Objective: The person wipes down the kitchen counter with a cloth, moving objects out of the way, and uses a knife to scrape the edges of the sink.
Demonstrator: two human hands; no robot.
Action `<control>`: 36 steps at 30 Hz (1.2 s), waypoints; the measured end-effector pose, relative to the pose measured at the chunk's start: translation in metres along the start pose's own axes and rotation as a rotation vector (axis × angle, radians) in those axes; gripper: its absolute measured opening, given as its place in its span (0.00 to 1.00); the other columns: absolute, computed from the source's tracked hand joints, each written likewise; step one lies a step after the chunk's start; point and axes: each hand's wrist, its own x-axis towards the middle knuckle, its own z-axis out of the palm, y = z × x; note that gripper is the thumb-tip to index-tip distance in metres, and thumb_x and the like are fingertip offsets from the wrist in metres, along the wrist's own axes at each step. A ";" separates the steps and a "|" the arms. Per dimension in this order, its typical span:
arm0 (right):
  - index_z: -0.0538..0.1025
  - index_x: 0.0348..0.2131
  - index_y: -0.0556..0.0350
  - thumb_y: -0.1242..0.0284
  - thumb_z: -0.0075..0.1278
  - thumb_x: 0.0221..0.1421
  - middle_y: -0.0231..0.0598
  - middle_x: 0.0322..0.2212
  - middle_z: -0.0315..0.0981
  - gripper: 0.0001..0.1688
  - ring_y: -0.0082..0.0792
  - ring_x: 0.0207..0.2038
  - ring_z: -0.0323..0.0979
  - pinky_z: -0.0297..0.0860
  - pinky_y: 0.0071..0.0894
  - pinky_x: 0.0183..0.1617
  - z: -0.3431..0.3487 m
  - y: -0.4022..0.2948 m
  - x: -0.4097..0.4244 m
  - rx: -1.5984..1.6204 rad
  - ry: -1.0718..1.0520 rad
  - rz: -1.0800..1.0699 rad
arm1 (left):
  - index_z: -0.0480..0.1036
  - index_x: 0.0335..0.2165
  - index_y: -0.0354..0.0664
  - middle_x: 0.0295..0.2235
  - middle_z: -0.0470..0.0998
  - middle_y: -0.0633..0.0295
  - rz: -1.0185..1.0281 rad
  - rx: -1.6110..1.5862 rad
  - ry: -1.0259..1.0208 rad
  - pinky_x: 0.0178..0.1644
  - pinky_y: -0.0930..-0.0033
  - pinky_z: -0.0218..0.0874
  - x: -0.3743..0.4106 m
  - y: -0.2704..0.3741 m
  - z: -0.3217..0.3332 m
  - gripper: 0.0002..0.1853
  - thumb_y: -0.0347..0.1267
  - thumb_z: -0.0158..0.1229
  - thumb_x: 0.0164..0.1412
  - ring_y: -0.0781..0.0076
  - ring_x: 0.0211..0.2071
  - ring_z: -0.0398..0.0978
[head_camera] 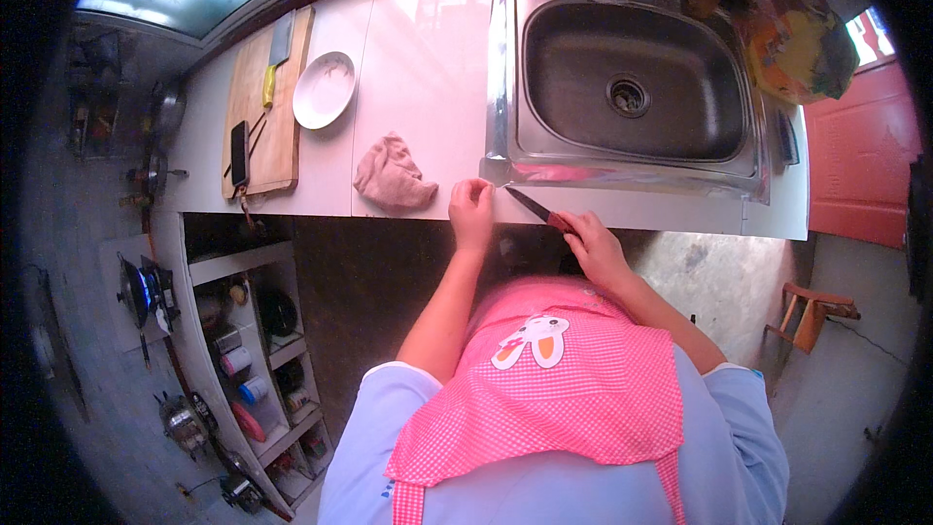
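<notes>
A small knife point(531, 205) with a dark blade and reddish handle is in my right hand point(599, 248), its tip pointing left at the sink's front left corner. Close to that tip, my left hand point(472, 215) has its fingertips pinched together over the counter edge. A thin pale strip point(503, 187) shows between the fingertips and the blade; whether the fingers hold it is too small to tell. Just left of this hand lies a crumpled pink cloth point(394, 173). The stainless steel sink point(501, 124) is directly ahead, with something pale in its drain point(628, 96).
A wooden cutting board point(248, 91) at the left bears a cleaver point(280, 44), chopsticks point(256, 131) and a phone point(239, 153). Beside it stands a white bowl point(324, 90). Plastic bags point(802, 51) sit right of the sink, and a wooden stool point(810, 317) stands at the right.
</notes>
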 end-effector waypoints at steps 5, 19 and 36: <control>0.67 0.51 0.42 0.72 0.46 0.55 0.43 0.38 0.66 0.22 0.50 0.37 0.71 0.69 0.45 0.39 0.016 -0.008 0.020 0.011 0.032 -0.011 | 0.71 0.27 0.35 0.27 0.73 0.56 -0.013 -0.001 -0.008 0.34 0.68 0.65 0.002 0.000 0.000 0.05 0.26 0.58 0.51 0.65 0.28 0.72; 0.67 0.51 0.48 0.72 0.47 0.55 0.45 0.39 0.66 0.23 0.48 0.41 0.70 0.68 0.43 0.43 0.021 -0.010 0.007 0.016 0.054 -0.016 | 0.72 0.29 0.34 0.26 0.74 0.64 -0.220 -0.224 0.009 0.34 0.74 0.64 0.004 -0.005 -0.009 0.04 0.25 0.57 0.54 0.77 0.28 0.72; 0.67 0.50 0.50 0.74 0.48 0.53 0.46 0.39 0.66 0.23 0.49 0.42 0.69 0.67 0.41 0.43 0.018 0.000 0.002 0.036 0.165 -0.013 | 0.69 0.34 0.36 0.30 0.73 0.59 -0.332 -0.461 -0.238 0.34 0.75 0.67 -0.019 0.001 -0.079 0.06 0.19 0.50 0.56 0.73 0.30 0.73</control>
